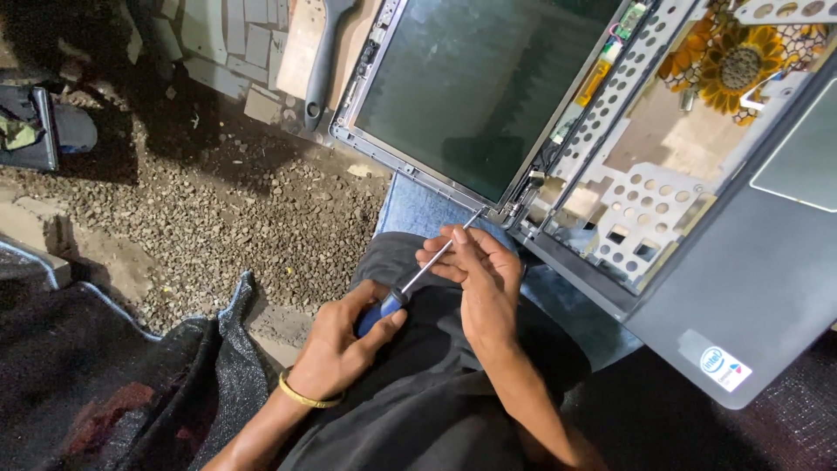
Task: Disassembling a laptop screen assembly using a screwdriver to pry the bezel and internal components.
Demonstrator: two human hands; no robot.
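The left hand (pixel 336 340) is gripping the blue-handled steel screwdriver (pixel 418 277), while the right hand (pixel 478 272) is pinching its shaft, tip touching the hinge corner of the dismantled grey laptop (pixel 750 288) lying across the lap.

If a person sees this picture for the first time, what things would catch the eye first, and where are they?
First comes the opened laptop at the right, its keyboard removed and its bare screen tilted toward the top centre. In the lower centre the left hand grips the blue handle of a screwdriver, while the right hand steadies its shaft, the tip at the screen's corner near the hinge. Gravel ground fills the left.
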